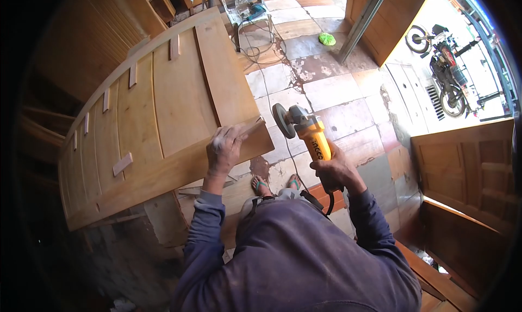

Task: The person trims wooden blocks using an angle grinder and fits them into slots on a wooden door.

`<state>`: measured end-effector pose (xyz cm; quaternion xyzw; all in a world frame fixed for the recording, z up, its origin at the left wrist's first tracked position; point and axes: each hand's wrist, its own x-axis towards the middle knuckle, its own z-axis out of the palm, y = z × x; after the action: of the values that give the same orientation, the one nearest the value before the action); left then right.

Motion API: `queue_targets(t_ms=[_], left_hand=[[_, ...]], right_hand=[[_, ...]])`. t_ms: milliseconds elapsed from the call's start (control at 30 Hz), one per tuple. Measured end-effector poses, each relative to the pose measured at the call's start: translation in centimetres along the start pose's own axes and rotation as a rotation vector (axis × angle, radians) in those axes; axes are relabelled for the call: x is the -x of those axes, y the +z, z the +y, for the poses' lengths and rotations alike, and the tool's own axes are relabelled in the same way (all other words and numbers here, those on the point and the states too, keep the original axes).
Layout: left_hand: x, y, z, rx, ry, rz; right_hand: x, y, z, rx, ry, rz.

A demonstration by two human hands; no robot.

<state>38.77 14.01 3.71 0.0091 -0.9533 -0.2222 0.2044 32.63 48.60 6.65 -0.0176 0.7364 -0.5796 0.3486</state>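
My right hand [338,168] is wrapped around the yellow and black body of an angle grinder [315,140]. Its round disc [283,120] faces left, apart from the wood. My left hand [224,149] is closed at the near right corner of a large wooden door panel [179,89]. From its fingers a thin wooden strip [252,127] sticks out to the right along the panel's edge. Several small wood blocks lie on the panel, one of them a pale block [123,164] near its front edge.
A plastic chair [244,18] with a teal power tool [255,10] stands at the back. Cables trail over the tiled floor [348,116]. A bright green bundle [327,39] lies there. Wooden panels [462,176] stand on the right; a motorcycle [448,72] is outside.
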Motion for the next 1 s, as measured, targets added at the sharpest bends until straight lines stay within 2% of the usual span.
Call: queue_targets(t_ms=[33,133,233,333,433,533,633,833,933,1000], left_hand=[[-0.1,-0.2,0.3,-0.041,-0.008,-0.009],[0.6,1.2,-0.1,-0.293,0.182,0.101],[0.8,1.8,1.3,-0.191,0.248,0.104],[1.7,3.5,0.5,-0.072,0.163,0.075],[2.0,3.4,0.7,0.088,-0.036,0.106],[3.0,4.0,-0.9,0.121,-0.132,0.100],[3.9,4.7,-0.8,0.054,-0.104,0.122],[3.7,4.4,-1.0,0.133,-0.126,0.120],[3.7,4.3,-1.2,0.180,-0.141,0.118],[3.8,4.4,-1.4,0.202,-0.149,0.118]], right_hand=[[-0.2,0.0,0.2,0.006,0.012,0.010],[-0.3,-0.1,1.0,-0.003,0.024,0.019],[-0.4,-0.2,1.7,0.037,0.009,0.027],[-0.2,-0.1,2.2,0.045,0.018,0.038],[-0.1,-0.1,2.4,0.145,-0.005,0.064],[0.8,0.4,1.1,0.285,-0.038,0.130],[1.3,0.7,-0.5,0.400,-0.034,0.147],[1.0,1.8,-2.6,0.637,-0.066,0.166],[0.6,2.0,-2.6,0.658,0.015,0.188],[0.6,2.0,-2.9,0.563,0.046,0.167]])
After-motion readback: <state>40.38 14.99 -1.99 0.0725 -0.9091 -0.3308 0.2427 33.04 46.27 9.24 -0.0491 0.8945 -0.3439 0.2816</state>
